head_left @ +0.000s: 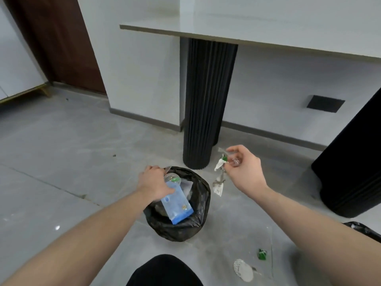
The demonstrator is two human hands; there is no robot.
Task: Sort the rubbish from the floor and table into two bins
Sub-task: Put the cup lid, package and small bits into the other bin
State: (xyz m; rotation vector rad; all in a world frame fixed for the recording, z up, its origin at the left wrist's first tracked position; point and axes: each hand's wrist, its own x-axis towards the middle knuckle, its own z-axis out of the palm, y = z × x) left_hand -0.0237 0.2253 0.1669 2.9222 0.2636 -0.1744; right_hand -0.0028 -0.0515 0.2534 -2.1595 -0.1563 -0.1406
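Note:
A small bin lined with a black bag (203,195) stands on the grey floor in front of me. My left hand (153,183) is over its opening, gripping a blue plastic packet (176,203) together with a clear round cup or lid (172,178). To the right of the bin my right hand (241,169) is raised, pinching crumpled clear and white wrappers (219,176) with a green scrap, which dangle below the fingers. A second black bin bag (365,230) shows at the right edge.
A green wrapper (262,254) and a white round lid (243,270) lie on the floor at the lower right. A black fluted table leg (203,108) stands just behind the bin, another (354,162) at the right. The grey tabletop (268,32) overhangs.

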